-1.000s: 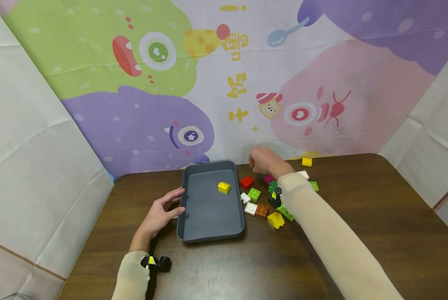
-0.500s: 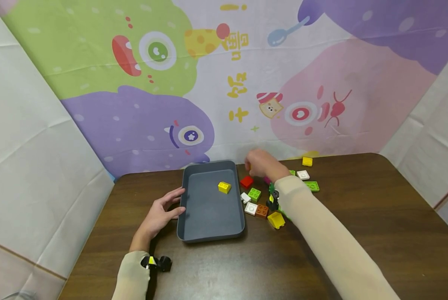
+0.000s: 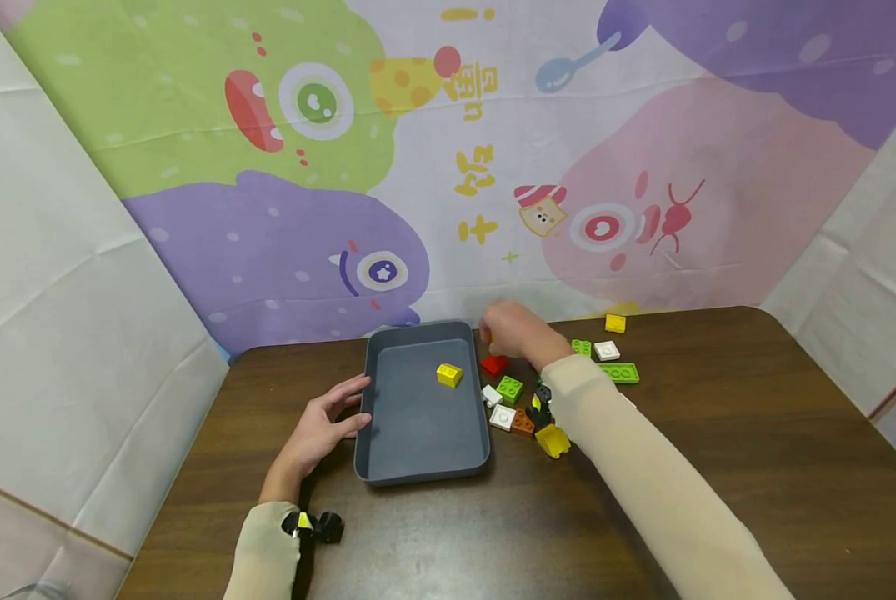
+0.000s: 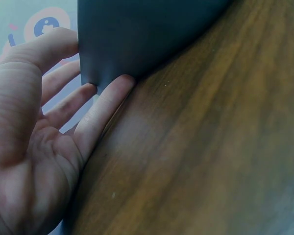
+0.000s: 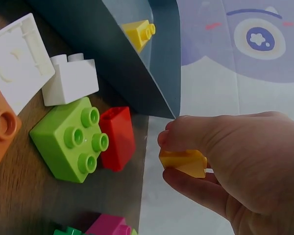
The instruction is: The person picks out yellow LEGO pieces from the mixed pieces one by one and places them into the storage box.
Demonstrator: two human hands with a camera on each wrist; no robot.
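Above the brown counter (image 3: 448, 550), the right grip (image 5: 250, 154) pinches a yellow block (image 5: 180, 164) at its fingertips, at two o'clock from the gray tray (image 3: 417, 437); the left grip (image 3: 316, 433), fingers spread, touches its nine-o'clock wall.

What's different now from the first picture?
The right hand, pinching a yellow block, moved left toward the gray tray and a little nearer the person. Its arm moved too, uncovering a lime-green four-stud brick. Nothing was visibly let go. The left hand stayed touching the tray, and the yellow two-stud brick stayed inside.
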